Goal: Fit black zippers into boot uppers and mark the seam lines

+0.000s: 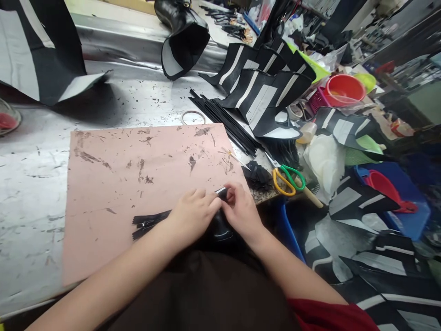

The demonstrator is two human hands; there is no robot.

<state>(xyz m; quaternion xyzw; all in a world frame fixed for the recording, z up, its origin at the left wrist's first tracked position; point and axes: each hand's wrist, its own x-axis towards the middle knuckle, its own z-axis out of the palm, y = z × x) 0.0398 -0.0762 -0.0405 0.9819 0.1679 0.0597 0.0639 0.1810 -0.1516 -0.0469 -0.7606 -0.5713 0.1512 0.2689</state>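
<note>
Close to my body, both hands are closed on a shiny black leather boot piece [220, 229] at the near right edge of a pink board. My left hand [195, 214] pinches its upper edge, with the fingertips close to those of the other hand. Thumb and fingers of my right hand [241, 211] grip the same edge, where a thin pale strip shows. From under my left hand a black zipper [148, 223] sticks out to the left onto the board. My hands hide much of the leather piece, and its lower part drops below the board's edge.
The pink board [155, 161] lies on a silvery table [37, 184]. Scissors [287, 178] with green and yellow handles lie to the right, beside black strips [227, 122]. Cut boot uppers [262, 99] and a finished black boot [184, 43] stand behind. A blue bin [287, 230] is at the right.
</note>
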